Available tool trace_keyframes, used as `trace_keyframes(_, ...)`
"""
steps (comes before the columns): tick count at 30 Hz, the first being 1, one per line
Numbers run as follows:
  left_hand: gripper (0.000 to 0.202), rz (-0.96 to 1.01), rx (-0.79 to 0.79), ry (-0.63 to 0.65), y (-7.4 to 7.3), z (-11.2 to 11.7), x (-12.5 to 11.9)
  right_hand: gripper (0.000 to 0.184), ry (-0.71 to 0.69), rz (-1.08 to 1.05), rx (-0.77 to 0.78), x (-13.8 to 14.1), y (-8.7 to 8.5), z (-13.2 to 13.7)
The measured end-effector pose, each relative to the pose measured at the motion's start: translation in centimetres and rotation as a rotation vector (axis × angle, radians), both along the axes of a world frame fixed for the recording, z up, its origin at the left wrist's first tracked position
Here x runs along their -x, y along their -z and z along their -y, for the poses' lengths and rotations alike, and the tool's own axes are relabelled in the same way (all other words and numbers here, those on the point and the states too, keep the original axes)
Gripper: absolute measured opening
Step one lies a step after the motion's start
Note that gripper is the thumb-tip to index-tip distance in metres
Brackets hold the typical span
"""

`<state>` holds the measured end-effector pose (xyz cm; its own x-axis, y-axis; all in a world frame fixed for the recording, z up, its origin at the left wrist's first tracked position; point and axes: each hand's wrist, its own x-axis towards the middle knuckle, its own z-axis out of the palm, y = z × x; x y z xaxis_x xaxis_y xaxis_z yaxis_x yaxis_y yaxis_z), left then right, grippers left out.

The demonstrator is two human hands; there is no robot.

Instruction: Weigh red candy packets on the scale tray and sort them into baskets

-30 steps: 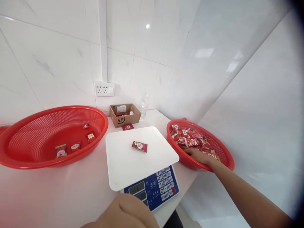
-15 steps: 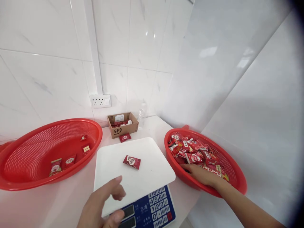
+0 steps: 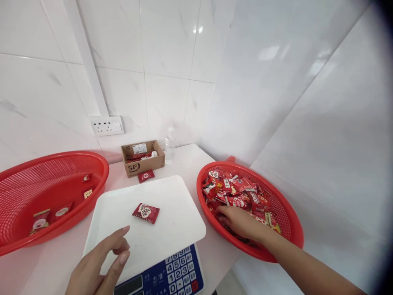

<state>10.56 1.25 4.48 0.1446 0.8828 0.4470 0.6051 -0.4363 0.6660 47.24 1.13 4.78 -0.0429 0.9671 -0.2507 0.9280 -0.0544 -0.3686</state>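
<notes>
Item: 1 red pkt [image 3: 145,213], flat, mid scale pan [image 3: 176,217]; long axis approx. L–R, R end nearer pan's near edge. Lies beyond & R of L hand [image 3: 87,270], apart.
L hand: nearer, over pan's near-L corner; thumb & index apart, nothing held.
R hand [image 3: 238,221]: in R basket [image 3: 296,233], among pkts [image 3: 238,201]; fingertips hidden, grip can't tell.

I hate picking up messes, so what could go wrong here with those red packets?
The fuller basket sits by the edge of the table, so a push might tip it. The right hand is in among many packets, so some might spill out. The left hand is near the white tray, so a bump might knock the lone packet off.
</notes>
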Motion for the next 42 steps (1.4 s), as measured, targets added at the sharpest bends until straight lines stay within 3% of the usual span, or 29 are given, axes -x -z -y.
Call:
trace_keyframes(5,0.03,0.011,0.02,0.111,-0.9,-0.6,-1.2,0.034,0.17,0.07,-0.136,-0.9,-1.4,-0.5)
trace_keyframes(8,0.025,-0.026,0.019,0.181,-0.9,-1.1,-1.0,0.034,0.28,0.04,-0.343,-0.7,-3.0,-0.2)
trace_keyframes(11,0.024,-0.098,-0.038,0.275,-0.7,-1.6,-0.5,0.031,0.359,-0.104,-0.541,1.1,-4.7,0.6)
trace_keyframes(14,0.023,-0.16,-0.079,0.281,-0.6,-2.0,-0.2,0.03,0.3,-0.39,-0.482,4.7,-5.4,0.9)
trace_keyframes(18,0.022,-0.231,-0.073,0.297,-0.7,-2.1,0.0,0.027,0.034,-0.629,-0.285,9.8,-3.8,-0.2)
trace_keyframes(22,0.023,-0.286,-0.043,0.304,-0.7,-1.8,0.4,0.035,-0.013,-0.498,-0.386,12.1,-1.8,-1.7)
trace_keyframes(30,0.026,-0.389,-0.002,0.313,-0.6,-2.0,0.7,0.041,-0.012,-0.508,-0.474,12.3,-0.6,-2.0)
trace_keyframes(35,0.044,-0.63,-0.016,0.444,-1.1,-2.7,-0.4,0.047,-0.066,-0.411,-0.466,12.0,-0.1,-1.4)
trace_keyframes(42,0.071,-0.814,0.023,0.613,-0.9,-3.8,-1.9,0.041,0.018,-0.28,-0.538,8.6,0.8,0.7)
